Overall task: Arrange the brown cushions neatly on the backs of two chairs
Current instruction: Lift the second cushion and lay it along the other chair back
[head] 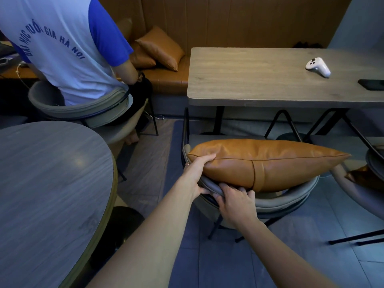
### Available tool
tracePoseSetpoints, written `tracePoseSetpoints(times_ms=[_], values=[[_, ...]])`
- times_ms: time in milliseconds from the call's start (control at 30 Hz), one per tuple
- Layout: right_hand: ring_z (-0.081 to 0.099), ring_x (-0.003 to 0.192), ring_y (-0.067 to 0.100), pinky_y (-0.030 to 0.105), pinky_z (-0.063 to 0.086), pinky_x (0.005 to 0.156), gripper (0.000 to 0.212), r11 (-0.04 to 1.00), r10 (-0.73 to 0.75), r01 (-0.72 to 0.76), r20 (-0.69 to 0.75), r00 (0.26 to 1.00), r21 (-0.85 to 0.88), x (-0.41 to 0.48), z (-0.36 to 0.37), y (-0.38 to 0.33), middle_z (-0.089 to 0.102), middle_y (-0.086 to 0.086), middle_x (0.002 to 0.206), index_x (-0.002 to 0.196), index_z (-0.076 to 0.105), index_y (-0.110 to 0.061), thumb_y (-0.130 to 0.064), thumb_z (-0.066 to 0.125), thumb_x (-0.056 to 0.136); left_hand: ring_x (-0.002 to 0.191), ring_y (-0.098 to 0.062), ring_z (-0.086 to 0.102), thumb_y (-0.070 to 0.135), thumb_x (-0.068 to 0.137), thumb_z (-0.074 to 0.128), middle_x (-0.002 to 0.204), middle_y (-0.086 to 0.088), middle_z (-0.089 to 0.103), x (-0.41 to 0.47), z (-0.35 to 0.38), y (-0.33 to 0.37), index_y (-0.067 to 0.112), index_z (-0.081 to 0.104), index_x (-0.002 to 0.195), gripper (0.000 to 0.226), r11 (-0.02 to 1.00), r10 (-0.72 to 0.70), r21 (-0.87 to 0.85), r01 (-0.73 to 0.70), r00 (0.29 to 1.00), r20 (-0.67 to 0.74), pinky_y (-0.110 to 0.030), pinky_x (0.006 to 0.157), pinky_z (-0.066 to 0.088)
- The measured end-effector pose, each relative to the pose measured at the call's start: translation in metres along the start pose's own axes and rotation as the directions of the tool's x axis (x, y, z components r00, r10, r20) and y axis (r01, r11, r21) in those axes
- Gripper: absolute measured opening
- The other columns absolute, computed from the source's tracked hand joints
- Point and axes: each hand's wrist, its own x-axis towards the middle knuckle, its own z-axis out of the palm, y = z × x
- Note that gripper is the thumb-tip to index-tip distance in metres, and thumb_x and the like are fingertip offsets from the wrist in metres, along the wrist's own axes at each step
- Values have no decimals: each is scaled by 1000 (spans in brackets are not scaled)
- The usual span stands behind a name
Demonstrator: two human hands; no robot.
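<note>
Brown, smooth and puffy, the cushion [268, 163] lay on the chair back [286, 199], centre frame. It looked soft, light, slippery. The left hand [196, 173] pinched its corner; the right hand [234, 201] gripped the chair back underneath.

We see a tan-orange leather cushion [266, 161] on a grey chair [286, 199], a pale wood-grain counter [259, 77], a white controller [318, 67], a black phone [373, 84], and a white-and-blue shirt [62, 44].
</note>
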Motion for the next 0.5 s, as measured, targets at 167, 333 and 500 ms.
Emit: tracePoseSetpoints(times_ms=[167,333,500], values=[[60,112,30,43,32,88,31,999,-41,40,-5,999,-16,1,-3,4,73,-1,114,122,56,-31,-49,40,103,116,-38,57,39,74,88,133,-13,54,-1,1,1,18,41,146,89,1000,4,10,-4,1000,-4,-69,99,49],[59,113,31,44,32,90,31,999,-47,47,-2,999,-14,2,-1,5,73,0,113,122,56,-31,-49,40,103,104,-34,59,38,78,85,121,-11,57,-2,1,2,18,45,141,78,1000,7,23,-7,1000,3,-65,96,53],[59,113,31,44,32,89,31,999,-46,46,-7,999,-28,0,0,4,73,0,114,123,56,-30,-49,40,103,108,-35,59,38,77,86,124,-12,56,-2,2,2,18,43,142,80,1000,5,28,-5,1000,1,-66,95,53]])
